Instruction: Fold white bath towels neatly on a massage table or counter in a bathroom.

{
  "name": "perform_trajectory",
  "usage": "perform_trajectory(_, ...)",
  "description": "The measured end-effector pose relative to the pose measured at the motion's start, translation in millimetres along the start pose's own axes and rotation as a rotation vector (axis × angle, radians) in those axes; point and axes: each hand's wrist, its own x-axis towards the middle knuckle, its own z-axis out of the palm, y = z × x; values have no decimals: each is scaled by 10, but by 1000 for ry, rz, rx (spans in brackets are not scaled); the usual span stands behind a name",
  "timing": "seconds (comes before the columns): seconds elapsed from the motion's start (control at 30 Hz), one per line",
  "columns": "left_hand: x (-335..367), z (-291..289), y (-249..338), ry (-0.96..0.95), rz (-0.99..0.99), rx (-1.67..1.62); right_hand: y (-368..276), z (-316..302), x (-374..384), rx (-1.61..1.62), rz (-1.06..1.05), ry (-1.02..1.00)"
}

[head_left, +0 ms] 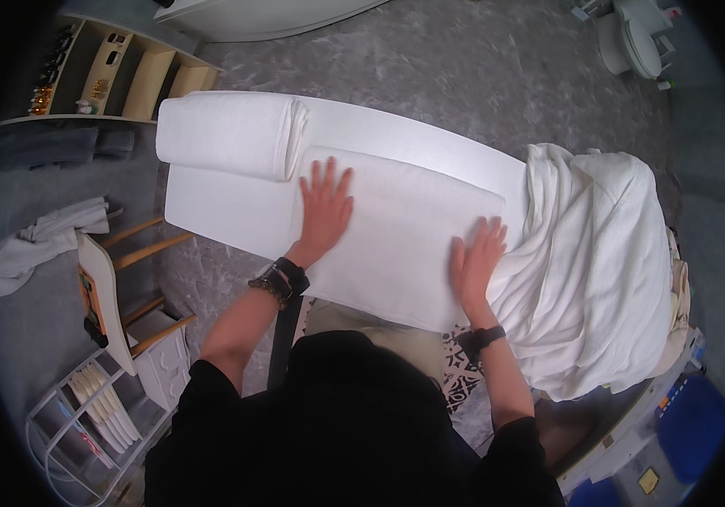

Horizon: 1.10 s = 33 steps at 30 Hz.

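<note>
A folded white towel (396, 245) lies flat on the white table (227, 201) in front of me, its near edge hanging slightly past the table's front. My left hand (324, 209) rests flat on the towel's left part, fingers spread and pointing away. On its right part lies my right hand (477, 262), fingers stretched out, close to a large crumpled pile of white cloth (590, 262). Neither hand grips anything. At the table's far left sits a thick stack of folded white towels (227, 131).
Left of the table stand a wooden chair (109, 296) and a wire rack (84, 422) with folded items. An open wooden shelf (147, 80) holds small bottles at the back left. A toilet (632, 46) is at the far right, a blue seat-like object (693, 427) at the near right.
</note>
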Motion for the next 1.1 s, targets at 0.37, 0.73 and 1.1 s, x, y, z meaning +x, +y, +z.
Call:
perform_trajectory(0.37, 204, 131, -336, 5, 105, -60, 399, 312, 175, 17, 147, 49)
perform_trajectory(0.73, -1616, 217, -854, -218, -530, -643, 155, 314, -1320, 305, 434, 12)
perform_trajectory(1.1, -1560, -122, -932, -528, -634, -1113, 253, 210, -1393, 263, 571, -102)
